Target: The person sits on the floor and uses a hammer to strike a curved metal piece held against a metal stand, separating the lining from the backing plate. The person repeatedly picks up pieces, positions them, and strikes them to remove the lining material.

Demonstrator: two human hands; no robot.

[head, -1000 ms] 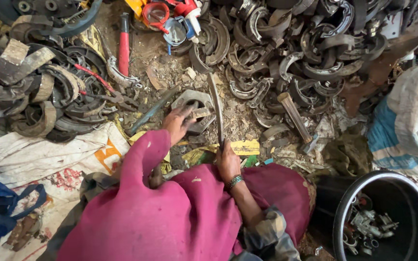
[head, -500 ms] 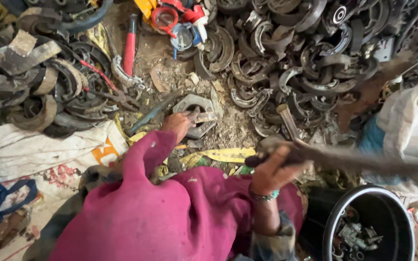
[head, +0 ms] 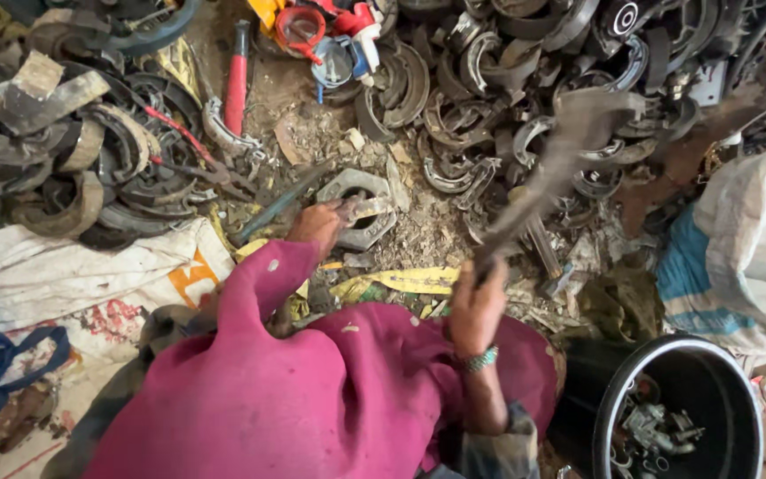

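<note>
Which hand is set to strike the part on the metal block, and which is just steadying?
Right. The right hand grips a long metal tool, raised and motion-blurred above the pile. The left hand lies low on the brake shoe resting on the metal block, so it looks better placed to steady.

i see my left hand (head: 319,226) resting on a grey metal block (head: 358,206) on the dirty ground. my right hand (head: 476,306) grips a long metal tool (head: 550,173), raised and blurred. curved brake shoes (head: 454,98) lie all around, a red-handled tool (head: 238,80) behind, a black bucket (head: 738,390) at right.
</note>
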